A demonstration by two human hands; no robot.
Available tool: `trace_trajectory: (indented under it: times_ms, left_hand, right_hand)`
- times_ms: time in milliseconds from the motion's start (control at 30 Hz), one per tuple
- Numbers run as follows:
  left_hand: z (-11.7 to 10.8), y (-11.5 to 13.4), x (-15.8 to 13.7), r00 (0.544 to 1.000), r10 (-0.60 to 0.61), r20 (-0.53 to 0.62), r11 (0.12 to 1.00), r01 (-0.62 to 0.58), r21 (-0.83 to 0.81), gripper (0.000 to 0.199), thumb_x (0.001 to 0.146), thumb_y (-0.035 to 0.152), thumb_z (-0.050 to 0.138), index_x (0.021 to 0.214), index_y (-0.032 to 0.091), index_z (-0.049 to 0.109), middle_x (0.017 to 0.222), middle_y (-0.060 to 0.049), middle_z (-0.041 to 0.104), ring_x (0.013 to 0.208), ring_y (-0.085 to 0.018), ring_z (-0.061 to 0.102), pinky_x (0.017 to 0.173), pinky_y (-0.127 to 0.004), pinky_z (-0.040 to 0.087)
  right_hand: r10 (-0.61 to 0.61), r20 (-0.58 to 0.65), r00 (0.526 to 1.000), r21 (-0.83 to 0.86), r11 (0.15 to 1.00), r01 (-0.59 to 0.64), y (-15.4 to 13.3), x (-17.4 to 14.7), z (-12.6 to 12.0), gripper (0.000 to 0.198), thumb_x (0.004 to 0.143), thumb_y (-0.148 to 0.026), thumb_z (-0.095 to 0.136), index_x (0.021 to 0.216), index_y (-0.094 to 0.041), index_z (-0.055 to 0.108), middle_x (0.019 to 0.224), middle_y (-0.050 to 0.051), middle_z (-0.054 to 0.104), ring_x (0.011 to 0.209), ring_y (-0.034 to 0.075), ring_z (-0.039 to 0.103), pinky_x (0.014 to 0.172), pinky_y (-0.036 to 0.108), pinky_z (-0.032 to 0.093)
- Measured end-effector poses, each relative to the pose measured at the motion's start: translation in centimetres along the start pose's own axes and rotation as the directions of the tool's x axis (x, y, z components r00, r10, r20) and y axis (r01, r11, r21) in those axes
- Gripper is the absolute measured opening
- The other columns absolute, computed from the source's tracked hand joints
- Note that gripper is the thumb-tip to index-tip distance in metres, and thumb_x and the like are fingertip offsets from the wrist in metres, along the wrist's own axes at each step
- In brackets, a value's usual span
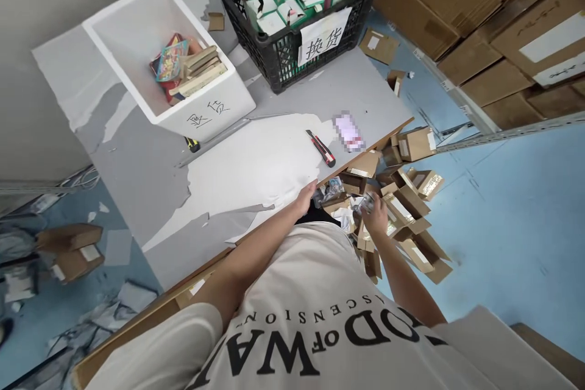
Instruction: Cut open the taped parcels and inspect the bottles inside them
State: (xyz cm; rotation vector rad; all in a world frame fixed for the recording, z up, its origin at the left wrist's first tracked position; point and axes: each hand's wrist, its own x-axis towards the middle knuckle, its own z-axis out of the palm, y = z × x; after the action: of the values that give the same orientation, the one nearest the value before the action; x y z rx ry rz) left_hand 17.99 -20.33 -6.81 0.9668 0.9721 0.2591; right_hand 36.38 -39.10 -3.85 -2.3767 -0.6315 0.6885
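Note:
My left hand rests at the table's front edge, close to my body. Its fingers lie stretched along the edge and hold no loose object. Down beside the table, my right hand is closed on a crumpled piece of clear plastic, above a heap of opened cardboard boxes. What exactly the plastic is, I cannot make out. On the tabletop, a red and black utility knife lies a little beyond my left hand, and a phone with a blurred screen is to its right.
A white foam box with books and packets stands at the back left. Behind it on the right is a black crate of green and white boxes. A yellow and black tool pokes out by the foam box. Shelved cartons line the right.

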Motion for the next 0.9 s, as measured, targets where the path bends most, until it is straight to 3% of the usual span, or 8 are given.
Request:
trace_trajectory:
  times_ms: [67,133,200,300,433,633,767,900]
  left_hand:
    - [1.8,0.0,0.6,0.996,0.023,0.088,1.0,-0.024,0.014,0.07,0.083,0.071,0.046,0.133,0.024,0.056,0.149,-0.005,0.045,0.142,-0.028,0.034,0.12,-0.043,0.024]
    - [2.7,0.1,0.8,0.99,0.054,0.127,0.998,-0.056,0.013,0.07,0.083,0.071,0.045,0.133,0.023,0.056,0.147,-0.005,0.047,0.141,-0.029,0.036,0.12,-0.043,0.025]
    - [2.8,0.4,0.7,0.989,0.09,0.116,0.996,-0.091,0.009,0.072,0.083,0.071,0.044,0.135,0.022,0.055,0.148,-0.006,0.046,0.14,-0.03,0.037,0.119,-0.044,0.025]
    - [1.8,1.3,0.4,0.984,0.176,0.03,0.984,-0.176,0.016,0.077,0.082,0.072,0.045,0.139,0.02,0.049,0.151,-0.007,0.041,0.142,-0.029,0.034,0.121,-0.044,0.022]
    - [-1.2,2.9,-0.5,0.93,0.321,-0.18,0.946,-0.325,0.007,0.085,0.081,0.074,0.044,0.145,0.017,0.04,0.155,-0.01,0.032,0.145,-0.028,0.027,0.122,-0.043,0.017]
    - [-7.1,4.5,-4.0,0.724,0.377,-0.578,0.878,-0.479,-0.027,0.089,0.08,0.074,0.047,0.147,0.016,0.036,0.156,-0.014,0.029,0.146,-0.03,0.024,0.12,-0.044,0.018]
    - [-10.0,3.9,-7.7,0.545,0.331,-0.77,0.835,-0.549,-0.029,0.086,0.08,0.074,0.049,0.145,0.019,0.039,0.156,-0.012,0.03,0.146,-0.03,0.025,0.12,-0.044,0.019]
    - [-11.9,2.0,-11.5,0.373,0.29,-0.881,0.797,-0.604,0.006,0.087,0.076,0.076,0.053,0.142,0.02,0.043,0.155,-0.013,0.034,0.145,-0.032,0.026,0.12,-0.045,0.02]
  right_hand:
    - [0.109,-0.074,0.991,-0.062,0.992,-0.114,4.0,-0.8,-1.0,0.069,0.072,-0.046,0.072,0.132,-0.018,0.052,0.144,0.022,0.041,0.139,0.044,0.029,0.109,0.066,0.024]
    - [0.163,-0.099,0.982,-0.068,0.983,-0.17,6.5,-1.1,-1.0,0.087,0.062,-0.052,0.075,0.137,-0.016,0.048,0.15,0.025,0.032,0.142,0.048,0.016,0.11,0.069,0.016]
    - [0.09,-0.08,0.993,-0.043,0.995,-0.093,6.6,-0.4,-0.3,0.095,0.064,-0.058,0.07,0.142,-0.015,0.041,0.154,0.025,0.026,0.144,0.046,0.015,0.112,0.066,0.017]
    - [-0.155,-0.025,0.988,-0.004,0.988,0.155,2.4,2.2,1.3,0.096,0.072,-0.063,0.06,0.148,-0.012,0.03,0.156,0.022,0.022,0.145,0.039,0.019,0.115,0.057,0.02]
    - [-0.457,0.093,0.884,0.164,0.883,0.439,-6.9,6.9,4.2,0.098,0.078,-0.065,0.054,0.153,-0.014,0.017,0.159,0.017,0.019,0.147,0.031,0.018,0.118,0.052,0.019]
    - [-0.681,0.244,0.69,0.501,0.698,0.512,-18.2,11.5,9.4,0.098,0.082,-0.066,0.046,0.154,-0.015,0.005,0.161,0.015,0.006,0.15,0.024,0.01,0.119,0.047,0.016]
    - [-0.74,0.321,0.591,0.56,0.652,0.512,-22.3,11.3,12.7,0.096,0.081,-0.066,0.051,0.154,-0.019,0.009,0.161,0.015,0.009,0.15,0.025,0.01,0.118,0.052,0.014]
    - [-0.749,0.436,0.499,0.578,0.658,0.482,-24.8,9.2,15.8,0.094,0.08,-0.064,0.056,0.153,-0.022,0.014,0.16,0.016,0.013,0.148,0.028,0.017,0.115,0.056,0.02]
